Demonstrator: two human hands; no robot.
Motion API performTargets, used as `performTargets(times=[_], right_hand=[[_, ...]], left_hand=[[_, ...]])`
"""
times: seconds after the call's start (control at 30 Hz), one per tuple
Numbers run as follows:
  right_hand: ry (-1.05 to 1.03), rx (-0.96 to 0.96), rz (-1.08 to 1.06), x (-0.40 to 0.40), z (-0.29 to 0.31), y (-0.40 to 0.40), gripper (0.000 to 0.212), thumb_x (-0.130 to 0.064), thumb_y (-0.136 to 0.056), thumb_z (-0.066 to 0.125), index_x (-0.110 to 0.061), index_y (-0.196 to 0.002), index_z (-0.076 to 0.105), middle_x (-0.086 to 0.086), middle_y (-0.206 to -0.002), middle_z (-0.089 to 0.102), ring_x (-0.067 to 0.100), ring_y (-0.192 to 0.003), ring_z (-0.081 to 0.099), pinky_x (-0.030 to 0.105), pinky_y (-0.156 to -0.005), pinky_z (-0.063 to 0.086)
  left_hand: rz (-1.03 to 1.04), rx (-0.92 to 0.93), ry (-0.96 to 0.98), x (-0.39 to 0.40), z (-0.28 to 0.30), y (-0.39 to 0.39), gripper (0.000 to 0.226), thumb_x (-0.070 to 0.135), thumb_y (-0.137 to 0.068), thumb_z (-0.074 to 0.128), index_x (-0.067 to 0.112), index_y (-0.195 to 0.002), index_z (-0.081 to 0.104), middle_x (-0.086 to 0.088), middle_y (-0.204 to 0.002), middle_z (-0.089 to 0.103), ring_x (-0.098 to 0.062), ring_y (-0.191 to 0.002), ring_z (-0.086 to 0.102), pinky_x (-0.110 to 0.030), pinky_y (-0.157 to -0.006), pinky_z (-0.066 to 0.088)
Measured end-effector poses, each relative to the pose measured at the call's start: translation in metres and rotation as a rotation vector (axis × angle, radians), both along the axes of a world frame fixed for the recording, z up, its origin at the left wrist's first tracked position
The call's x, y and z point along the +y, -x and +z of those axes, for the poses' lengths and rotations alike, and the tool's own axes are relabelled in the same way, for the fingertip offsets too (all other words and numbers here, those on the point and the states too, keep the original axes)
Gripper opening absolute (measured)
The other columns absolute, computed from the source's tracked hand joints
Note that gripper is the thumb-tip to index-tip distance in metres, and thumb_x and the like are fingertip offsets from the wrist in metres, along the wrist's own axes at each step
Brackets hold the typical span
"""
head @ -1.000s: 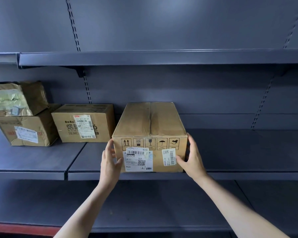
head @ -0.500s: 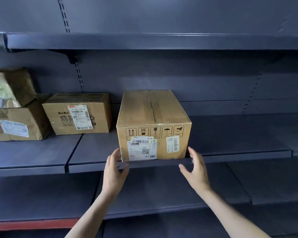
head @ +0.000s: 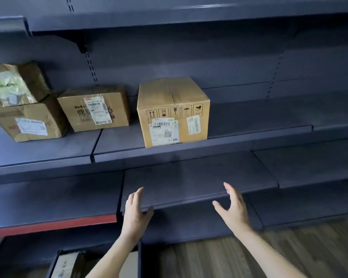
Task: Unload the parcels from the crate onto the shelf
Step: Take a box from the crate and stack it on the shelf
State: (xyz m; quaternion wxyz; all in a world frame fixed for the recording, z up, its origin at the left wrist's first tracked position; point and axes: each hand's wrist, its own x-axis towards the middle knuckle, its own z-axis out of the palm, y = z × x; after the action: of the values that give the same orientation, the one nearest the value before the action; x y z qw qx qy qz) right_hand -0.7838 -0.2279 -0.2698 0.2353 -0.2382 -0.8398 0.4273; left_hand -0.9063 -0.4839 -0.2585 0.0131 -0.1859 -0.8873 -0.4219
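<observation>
A tall cardboard parcel [head: 173, 111] with handling symbols and white labels stands on the middle shelf [head: 249, 137], near its front edge. Both my hands are below it and apart from it. My left hand [head: 136, 212] and my right hand [head: 233, 209] hang open in front of the lower shelf [head: 189, 181], fingers spread, holding nothing. At the bottom left the dark crate [head: 54, 263] shows its rim, with parcels [head: 68, 265] inside, partly hidden by my left forearm.
Left on the middle shelf sit a labelled brown box [head: 94, 109] and a larger box [head: 28, 121] with a crumpled parcel [head: 12, 83] on top. An upper shelf [head: 169, 17] overhangs. Wooden floor [head: 229, 257] lies at the bottom right.
My hands let go of the tall parcel, which stays on the middle shelf, and dropped down to the lower shelf level. The view tilted down, bringing the crate and floor into sight.
</observation>
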Motion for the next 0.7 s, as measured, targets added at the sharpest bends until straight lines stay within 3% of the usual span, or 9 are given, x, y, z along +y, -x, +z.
performTargets(times=[0.17, 0.3, 0.43, 0.57, 0.7], right_hand=[[0.174, -0.265, -0.092, -0.055, -0.076, -0.093, 0.065, -0.016, -0.077, 0.072, -0.013, -0.134, 0.042, 0.011, -0.134, 0.049, 0.030, -0.123, 0.047, 0.034, -0.097, 0.036], [0.219, -0.422, 0.024, -0.104, -0.110, -0.132, 0.064, -0.017, -0.078, 0.072, -0.008, -0.134, 0.042, 0.016, -0.133, 0.047, 0.029, -0.124, 0.043, 0.030, -0.099, 0.032], [0.194, -0.441, 0.138, -0.148, -0.109, -0.113, 0.063, -0.018, -0.078, 0.071, -0.008, -0.133, 0.042, 0.012, -0.132, 0.045, 0.025, -0.124, 0.043, 0.029, -0.101, 0.031], [0.208, -0.425, 0.208, -0.196, -0.109, -0.082, 0.063, -0.022, -0.079, 0.070, -0.011, -0.134, 0.041, 0.007, -0.134, 0.045, 0.022, -0.125, 0.042, 0.028, -0.102, 0.032], [0.201, -0.434, 0.214, -0.259, -0.118, -0.047, 0.059, -0.019, -0.080, 0.069, -0.010, -0.132, 0.044, 0.010, -0.132, 0.048, 0.021, -0.124, 0.044, 0.023, -0.100, 0.030]], left_hand=[[0.050, -0.212, 0.234, -0.074, -0.055, -0.074, 0.065, 0.002, -0.078, 0.068, -0.001, -0.137, 0.041, -0.018, -0.130, 0.050, -0.034, -0.122, 0.044, -0.034, -0.101, 0.033], [0.178, -0.413, 0.399, -0.163, -0.078, -0.117, 0.072, 0.013, -0.079, 0.067, 0.008, -0.142, 0.033, -0.015, -0.138, 0.044, -0.031, -0.124, 0.043, -0.036, -0.104, 0.035], [0.340, -0.454, 0.461, -0.239, -0.068, -0.129, 0.070, 0.005, -0.073, 0.071, 0.003, -0.137, 0.042, -0.021, -0.125, 0.052, -0.038, -0.112, 0.051, -0.040, -0.095, 0.040], [0.399, -0.467, 0.483, -0.291, -0.073, -0.124, 0.070, 0.008, -0.075, 0.072, 0.002, -0.137, 0.040, -0.024, -0.133, 0.046, -0.039, -0.122, 0.042, -0.040, -0.100, 0.032], [0.459, -0.528, 0.402, -0.338, -0.093, -0.102, 0.071, 0.008, -0.073, 0.075, 0.004, -0.136, 0.043, -0.026, -0.131, 0.046, -0.042, -0.122, 0.042, -0.046, -0.102, 0.033]])
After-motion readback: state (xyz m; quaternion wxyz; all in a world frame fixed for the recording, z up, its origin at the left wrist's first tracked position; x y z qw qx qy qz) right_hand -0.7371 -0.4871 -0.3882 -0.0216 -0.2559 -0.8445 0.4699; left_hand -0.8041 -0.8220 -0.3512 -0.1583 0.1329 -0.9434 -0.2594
